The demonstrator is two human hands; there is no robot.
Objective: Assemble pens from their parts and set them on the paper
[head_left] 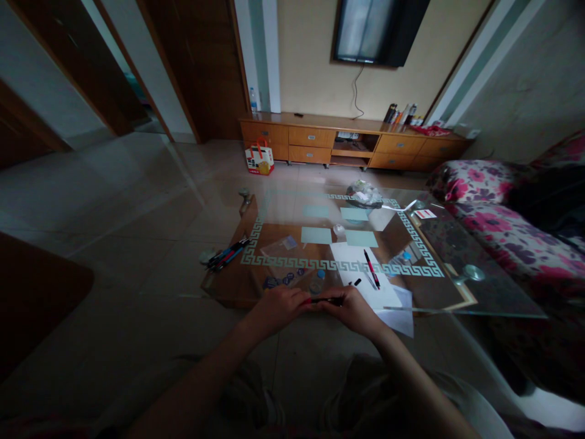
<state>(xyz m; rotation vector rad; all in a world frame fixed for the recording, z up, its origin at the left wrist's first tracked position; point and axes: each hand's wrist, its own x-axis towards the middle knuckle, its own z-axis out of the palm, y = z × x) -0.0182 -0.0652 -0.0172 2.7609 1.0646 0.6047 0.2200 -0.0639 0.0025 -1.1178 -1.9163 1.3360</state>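
Both my hands meet at the near edge of a glass coffee table [292, 207]. Between them is a red and black pen [315, 300], lying roughly level. My left hand [284, 305] is closed round its red end, and my right hand [351, 308] pinches the dark end. Just beyond my right hand, a white sheet of paper [342, 259] lies on the table. On it rest a second red and black pen [372, 269] and a small black pen cap [357, 281]. Farther left, several pens [227, 255] lie in a bunch at the table's left side.
A clear plastic sleeve [278, 246] lies on the table, with a crumpled plastic bag [364, 192] toward its far edge. A flowered sofa [484, 213] stands on the right. At the back are a low wooden cabinet [311, 135] and a carrier bag [259, 160] on the floor.
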